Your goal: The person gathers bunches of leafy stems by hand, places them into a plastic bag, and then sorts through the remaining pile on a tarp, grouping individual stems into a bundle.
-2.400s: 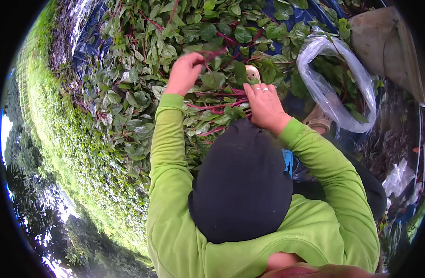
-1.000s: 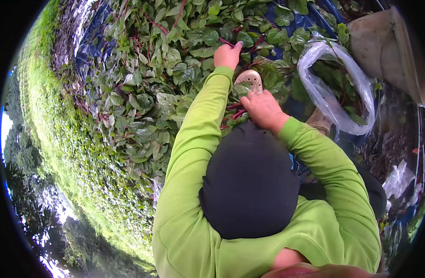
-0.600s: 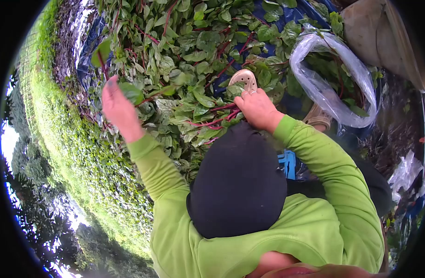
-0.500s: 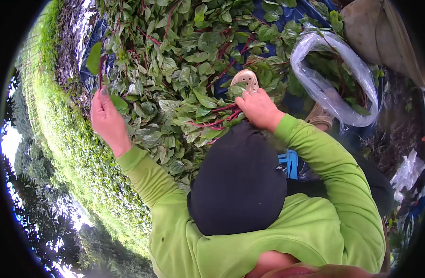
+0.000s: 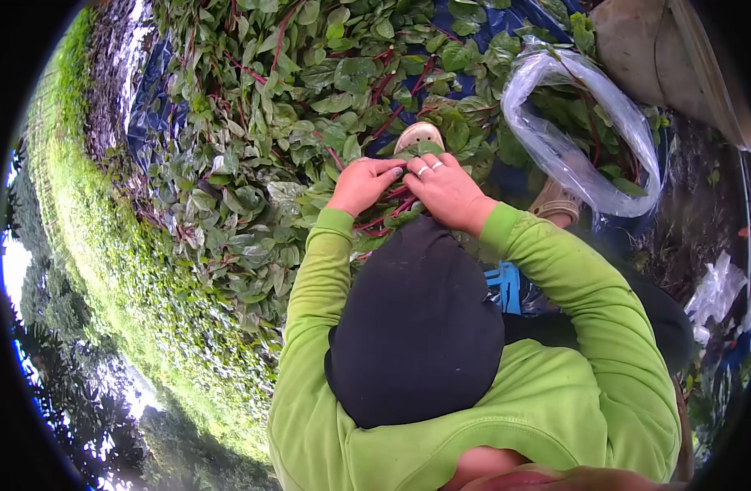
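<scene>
My left hand (image 5: pixel 365 185) and my right hand (image 5: pixel 447 190) meet above my knee, fingertips close together. My right fingers are wrapped round red stems (image 5: pixel 402 196) of leafy greens, whose leaves lie beneath and around both hands. The thumb and fingers of my left hand are pinched together beside the right thumb, at a stem partly hidden by the fingers. A clog (image 5: pixel 419 137) shows just beyond my hands. The dark-trousered knee (image 5: pixel 416 327) is below them.
A thick spread of leafy stems (image 5: pixel 261 106) covers a blue tarp (image 5: pixel 159 102). An open clear plastic bag (image 5: pixel 539 139) with greens inside stands at the right. A blue plastic object (image 5: pixel 506 286) is by my leg. A large greyish-brown object (image 5: pixel 670 57) sits upper right.
My left hand has moved from the far left, where it held up a leafy stem, to beside my right hand. My right hand still holds the stems.
</scene>
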A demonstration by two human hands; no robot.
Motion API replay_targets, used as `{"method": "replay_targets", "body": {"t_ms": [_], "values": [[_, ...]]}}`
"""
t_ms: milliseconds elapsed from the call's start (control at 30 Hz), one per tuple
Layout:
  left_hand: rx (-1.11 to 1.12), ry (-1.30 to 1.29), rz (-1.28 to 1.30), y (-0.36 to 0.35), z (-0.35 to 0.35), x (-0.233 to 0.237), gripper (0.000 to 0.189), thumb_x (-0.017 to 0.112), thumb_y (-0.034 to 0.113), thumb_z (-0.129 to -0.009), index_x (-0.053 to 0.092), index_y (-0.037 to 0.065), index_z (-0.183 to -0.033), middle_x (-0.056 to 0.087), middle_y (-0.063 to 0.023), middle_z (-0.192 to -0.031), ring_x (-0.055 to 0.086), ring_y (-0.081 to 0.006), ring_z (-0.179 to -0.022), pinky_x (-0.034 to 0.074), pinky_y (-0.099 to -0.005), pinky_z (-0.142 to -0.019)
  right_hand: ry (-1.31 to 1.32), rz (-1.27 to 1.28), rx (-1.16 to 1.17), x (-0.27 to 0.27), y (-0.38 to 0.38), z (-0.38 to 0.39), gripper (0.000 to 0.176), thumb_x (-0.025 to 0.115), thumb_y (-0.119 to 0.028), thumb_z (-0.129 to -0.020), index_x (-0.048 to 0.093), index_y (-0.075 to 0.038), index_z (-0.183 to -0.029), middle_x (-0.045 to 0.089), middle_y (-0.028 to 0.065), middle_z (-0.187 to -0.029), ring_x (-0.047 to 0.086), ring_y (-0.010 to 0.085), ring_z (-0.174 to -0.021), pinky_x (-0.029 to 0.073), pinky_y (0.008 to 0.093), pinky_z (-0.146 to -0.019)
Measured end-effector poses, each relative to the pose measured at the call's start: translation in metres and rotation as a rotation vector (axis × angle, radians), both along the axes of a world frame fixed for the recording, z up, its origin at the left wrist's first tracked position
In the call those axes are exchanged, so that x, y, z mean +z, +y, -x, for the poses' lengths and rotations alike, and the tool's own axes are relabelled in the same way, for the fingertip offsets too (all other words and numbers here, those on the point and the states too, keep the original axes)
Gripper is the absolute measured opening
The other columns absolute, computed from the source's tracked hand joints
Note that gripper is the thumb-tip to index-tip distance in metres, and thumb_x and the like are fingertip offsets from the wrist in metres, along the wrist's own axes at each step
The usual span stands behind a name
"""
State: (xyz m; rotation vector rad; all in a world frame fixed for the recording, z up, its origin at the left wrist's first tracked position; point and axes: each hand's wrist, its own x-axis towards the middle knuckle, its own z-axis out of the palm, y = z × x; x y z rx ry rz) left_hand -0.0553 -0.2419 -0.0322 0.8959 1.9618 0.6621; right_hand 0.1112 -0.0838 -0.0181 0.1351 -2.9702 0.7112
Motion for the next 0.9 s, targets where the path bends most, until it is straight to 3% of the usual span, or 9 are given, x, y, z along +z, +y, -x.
{"method": "replay_targets", "body": {"t_ms": [133, 233, 333, 367, 500, 600, 700, 800, 900], "values": [[0.112, -0.331, -0.016, -0.016, -0.002, -0.026, 0.034, 0.062, 0.025, -0.096, 0.075, 0.013, -0.124, 0.076, -0.0174, -0.112, 0.072, -0.032, -0.103, 0.054, -0.0384, -0.09, 0.255, -0.081, 0.02, -0.004, 0.005, 0.005, 0.029, 0.058, -0.017, -0.09, 0.067, -0.004, -0.114, 0.064, 0.0136, -0.112, 0.063, 0.029, -0.108, 0.048, 0.0476, -0.092], [0.094, -0.44, -0.105, -0.012, 0.007, -0.016, 0.032, 0.061, 0.022, -0.095, 0.076, 0.009, -0.12, 0.075, -0.0185, -0.113, 0.071, -0.0353, -0.105, 0.054, -0.04, -0.091, -0.155, 0.054, 0.09, -0.01, 0.005, 0.001, 0.033, 0.056, -0.014, -0.091, 0.065, -0.005, -0.121, 0.065, 0.0113, -0.11, 0.065, 0.0303, -0.105, 0.048, 0.0471, -0.093], [-0.105, 0.15, 0.016, 0.02, 0.027, -0.021, 0.028, 0.061, 0.009, -0.093, 0.076, 0.003, -0.117, 0.075, -0.0162, -0.109, 0.071, -0.027, -0.098, 0.054, -0.0357, -0.092, -0.129, 0.07, 0.072, -0.004, 0.006, 0.002, 0.042, 0.056, -0.012, -0.09, 0.061, -0.006, -0.132, 0.066, 0.0104, -0.106, 0.066, 0.0289, -0.102, 0.049, 0.0455, -0.091], [0.179, 0.182, -0.098, 0.036, 0.02, -0.024, 0.026, 0.063, 0.011, -0.092, 0.076, 0.002, -0.113, 0.075, -0.0196, -0.11, 0.071, -0.0329, -0.102, 0.055, -0.0386, -0.092, -0.144, 0.035, 0.072, -0.001, 0.005, 0.002, 0.045, 0.057, -0.012, -0.09, 0.06, -0.007, -0.135, 0.066, 0.0102, -0.105, 0.066, 0.0286, -0.102, 0.049, 0.0452, -0.091], [0.048, 0.754, -0.116, 0.075, 0.025, -0.071, 0.022, 0.066, 0.013, -0.088, 0.073, 0.004, -0.107, 0.072, -0.0178, -0.105, 0.069, -0.0368, -0.099, 0.056, -0.046, -0.088, -0.164, -0.042, 0.078, 0.001, 0.003, 0.005, 0.057, 0.058, -0.011, -0.089, 0.053, -0.01, -0.146, 0.065, 0.0095, -0.104, 0.065, 0.0281, -0.102, 0.049, 0.0441, -0.09], [-0.036, 0.785, -0.045, 0.079, 0.031, -0.078, 0.02, 0.067, 0.012, -0.086, 0.071, 0.005, -0.104, 0.069, -0.0161, -0.108, 0.068, -0.0366, -0.097, 0.055, -0.0482, -0.088, -0.152, -0.039, 0.073, 0.0, 0.006, 0.003, 0.059, 0.058, -0.011, -0.089, 0.053, -0.013, -0.147, 0.065, 0.0092, -0.104, 0.065, 0.0285, -0.102, 0.049, 0.0441, -0.09], [0.146, 0.654, -0.214, 0.064, 0.025, -0.068, 0.023, 0.067, 0.01, -0.083, 0.072, 0.005, -0.106, 0.069, -0.0152, -0.105, 0.068, -0.0375, -0.096, 0.055, -0.0468, -0.088, -0.156, -0.022, 0.08, 0.004, 0.006, 0.004, 0.058, 0.058, -0.011, -0.089, 0.053, -0.014, -0.147, 0.064, 0.0095, -0.105, 0.065, 0.0286, -0.103, 0.049, 0.0441, -0.091], [0.12, 0.507, -0.249, 0.036, 0.02, -0.031, 0.025, 0.063, 0.008, -0.086, 0.073, 0.005, -0.109, 0.072, -0.0105, -0.1, 0.07, -0.0288, -0.093, 0.056, -0.0407, -0.087, -0.163, -0.008, 0.093, 0.005, 0.005, 0.002, 0.057, 0.059, -0.011, -0.088, 0.054, -0.012, -0.146, 0.065, 0.01, -0.107, 0.065, 0.0287, -0.104, 0.048, 0.0442, -0.092], [0.224, -0.046, -0.118, -0.012, 0.013, -0.024, 0.029, 0.058, 0.006, -0.089, 0.074, 0.003, -0.112, 0.075, -0.0058, -0.1, 0.069, -0.0182, -0.092, 0.055, -0.0318, -0.086, -0.139, -0.004, 0.043, 0.003, 0.004, 0.002, 0.057, 0.06, -0.011, -0.087, 0.054, -0.009, -0.144, 0.065, 0.0111, -0.11, 0.064, 0.0294, -0.106, 0.048, 0.0448, -0.094]]}}
